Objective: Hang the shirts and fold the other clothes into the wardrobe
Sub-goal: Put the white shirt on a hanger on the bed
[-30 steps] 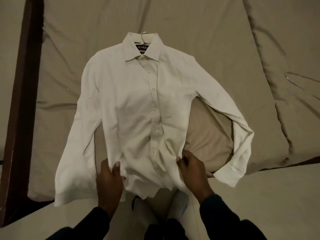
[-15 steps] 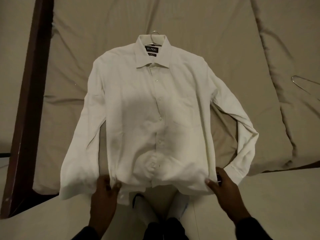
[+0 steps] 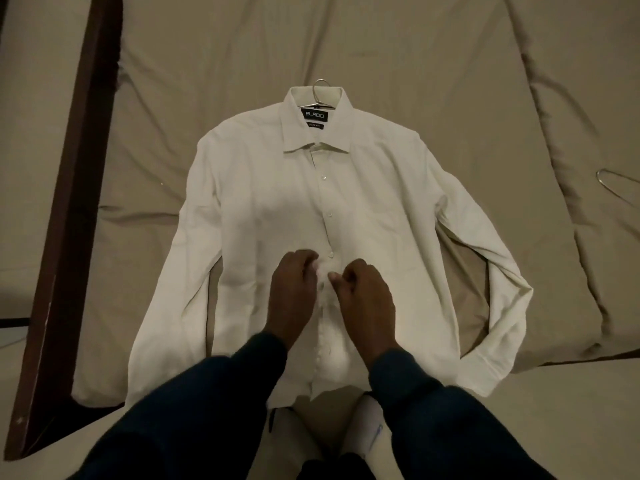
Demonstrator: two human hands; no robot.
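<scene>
A dark wooden bed frame (image 3: 65, 216) runs down the left edge of the view, beside a mattress dressed in a tan sheet (image 3: 214, 64). Spread flat and face up across the middle of that sheet lies a white dress shirt (image 3: 374, 209), its collar pointing away from the person and the metal hook of a hanger (image 3: 320, 85) poking out above the neckband, so the shirt appears to be on its hanger and not yet in any wardrobe, which is out of sight. The shirt's left-of-frame sleeve lies straight down its side; the other bows outward and curls back at the cuff.

Over the shirt's button placket, about halfway down the front, the person's left hand (image 3: 294, 289) sits with fingers curled onto the cloth, apparently pinching the placket edge. Just beside it the right hand (image 3: 363, 292) is likewise curled, thumb and fingertips drawn together on the fabric at the same spot. Both dark sleeves reach in from the bottom edge. The work looks like fastening a mid-front button; whether it has gone through its hole cannot be told.

To do it well, the two placket edges should be held aligned and flat, the button eased through without tugging the shirt off the hanger's shoulders. Far right, a second wire hanger (image 3: 620, 185) rests on the sheet, well apart.
</scene>
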